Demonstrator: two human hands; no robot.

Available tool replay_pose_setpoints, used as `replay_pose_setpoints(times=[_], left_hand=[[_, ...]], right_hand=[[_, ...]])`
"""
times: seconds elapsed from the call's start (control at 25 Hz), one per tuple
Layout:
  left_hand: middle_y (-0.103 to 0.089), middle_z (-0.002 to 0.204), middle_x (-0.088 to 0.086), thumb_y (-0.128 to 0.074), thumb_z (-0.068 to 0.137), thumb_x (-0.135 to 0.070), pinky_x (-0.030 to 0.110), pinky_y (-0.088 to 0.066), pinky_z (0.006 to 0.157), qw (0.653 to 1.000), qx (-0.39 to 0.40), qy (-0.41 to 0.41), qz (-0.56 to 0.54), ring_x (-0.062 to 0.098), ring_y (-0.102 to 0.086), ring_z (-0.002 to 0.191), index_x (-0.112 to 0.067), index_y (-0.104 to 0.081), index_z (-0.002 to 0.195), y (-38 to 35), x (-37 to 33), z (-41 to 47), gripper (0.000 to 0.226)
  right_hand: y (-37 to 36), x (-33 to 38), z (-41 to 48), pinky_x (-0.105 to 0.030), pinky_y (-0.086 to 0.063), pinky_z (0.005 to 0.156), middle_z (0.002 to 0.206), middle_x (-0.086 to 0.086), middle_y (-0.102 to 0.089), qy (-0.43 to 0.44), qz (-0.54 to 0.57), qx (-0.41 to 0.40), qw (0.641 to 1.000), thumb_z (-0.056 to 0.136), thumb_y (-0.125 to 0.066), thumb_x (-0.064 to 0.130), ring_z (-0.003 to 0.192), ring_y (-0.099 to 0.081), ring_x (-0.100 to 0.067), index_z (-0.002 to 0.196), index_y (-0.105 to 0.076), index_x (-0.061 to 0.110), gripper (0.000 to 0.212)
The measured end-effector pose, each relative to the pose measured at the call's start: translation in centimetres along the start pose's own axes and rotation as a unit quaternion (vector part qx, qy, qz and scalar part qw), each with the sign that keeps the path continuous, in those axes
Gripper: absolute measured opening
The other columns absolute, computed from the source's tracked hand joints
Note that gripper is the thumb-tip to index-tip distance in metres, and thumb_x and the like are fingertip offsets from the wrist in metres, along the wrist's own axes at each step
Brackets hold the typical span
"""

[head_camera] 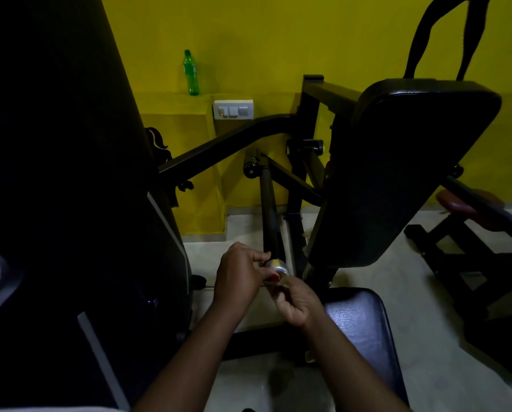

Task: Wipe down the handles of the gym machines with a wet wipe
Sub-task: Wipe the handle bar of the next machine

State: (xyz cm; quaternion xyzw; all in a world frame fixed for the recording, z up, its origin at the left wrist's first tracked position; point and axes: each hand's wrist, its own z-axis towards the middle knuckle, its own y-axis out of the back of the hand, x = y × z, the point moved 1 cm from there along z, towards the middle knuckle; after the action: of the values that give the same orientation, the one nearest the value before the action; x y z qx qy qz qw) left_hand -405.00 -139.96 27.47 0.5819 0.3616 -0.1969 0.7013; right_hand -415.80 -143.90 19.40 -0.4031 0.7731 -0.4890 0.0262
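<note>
A dim gym room with a yellow wall point(278, 40) and a pale floor point(427, 292) sits behind the handle point(268, 209), a black bar that slopes down from its pivot toward the person and ends in a silver cap point(277, 265). The left hand point(238, 278) is closed on the handle's near end, fingers above the cap and thumb under it, probably to steady the bar so it cannot swing while being rubbed. The right hand point(301, 303) is curled just below the handle's cap and touches the left thumb. The light is too poor to tell whether it holds anything. No wipe can be made out; it may be bunched between the hands at the cap. Right of the handle stands a big black pad point(397, 168), with a seat point(358, 319) below and right of the handle's end. A green bottle point(191, 72) stands on a ledge well up and left of the handle.
</note>
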Motion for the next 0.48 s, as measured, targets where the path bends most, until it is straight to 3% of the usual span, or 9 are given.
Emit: replay_pose_setpoints(times=[0.12, 0.24, 0.4, 0.48], left_hand=[[-0.069, 0.111, 0.002, -0.088, 0.063, -0.017, 0.014, -0.041, 0.069, 0.999, 0.013, 0.02, -0.042, 0.014, -0.065, 0.094, -0.017, -0.074, 0.109, 0.0, -0.1, 0.1, 0.048], [-0.071, 0.111, 0.004, -0.087, 0.062, -0.011, 0.009, -0.043, 0.071, 0.997, 0.0, 0.022, -0.067, 0.012, -0.066, 0.092, -0.012, -0.074, 0.107, -0.3, 0.0, -0.1, 0.048], [-0.074, 0.098, 0.003, -0.084, 0.065, -0.009, 0.004, -0.043, 0.066, 0.994, -0.055, 0.005, -0.091, 0.005, -0.065, 0.078, -0.011, -0.077, 0.096, -0.8, 0.1, -1.1, 0.031], [-0.074, 0.091, 0.0, -0.082, 0.068, -0.009, 0.005, -0.043, 0.067, 0.993, -0.078, -0.004, -0.091, 0.005, -0.066, 0.078, -0.013, -0.079, 0.089, -1.0, 0.1, -1.7, 0.022]], right_hand=[[-1.2, 2.1, 1.2, -0.028, -0.056, 0.054, 0.088, -0.022, -0.067, 0.128, -0.09, -0.099, 0.983, 0.095, -0.053, 0.005, 0.068, -0.066, -0.025, 0.1, -0.062, -0.003, 0.013], [-1.8, 2.5, -0.2, -0.032, -0.054, 0.066, 0.088, -0.013, -0.071, 0.305, -0.216, -0.13, 0.918, 0.088, -0.066, 0.007, 0.078, -0.066, -0.023, 0.088, -0.068, 0.008, 0.003], [-0.5, 2.3, -3.7, -0.03, -0.055, 0.073, 0.093, 0.005, -0.074, 0.425, -0.484, -0.101, 0.758, 0.085, -0.065, 0.005, 0.085, -0.069, -0.008, 0.094, -0.074, 0.019, 0.02], [-1.9, 3.5, -3.4, -0.021, -0.052, 0.075, 0.093, 0.007, -0.074, 0.502, -0.587, -0.079, 0.63, 0.079, -0.067, -0.002, 0.086, -0.067, -0.004, 0.097, -0.076, 0.019, 0.029]])
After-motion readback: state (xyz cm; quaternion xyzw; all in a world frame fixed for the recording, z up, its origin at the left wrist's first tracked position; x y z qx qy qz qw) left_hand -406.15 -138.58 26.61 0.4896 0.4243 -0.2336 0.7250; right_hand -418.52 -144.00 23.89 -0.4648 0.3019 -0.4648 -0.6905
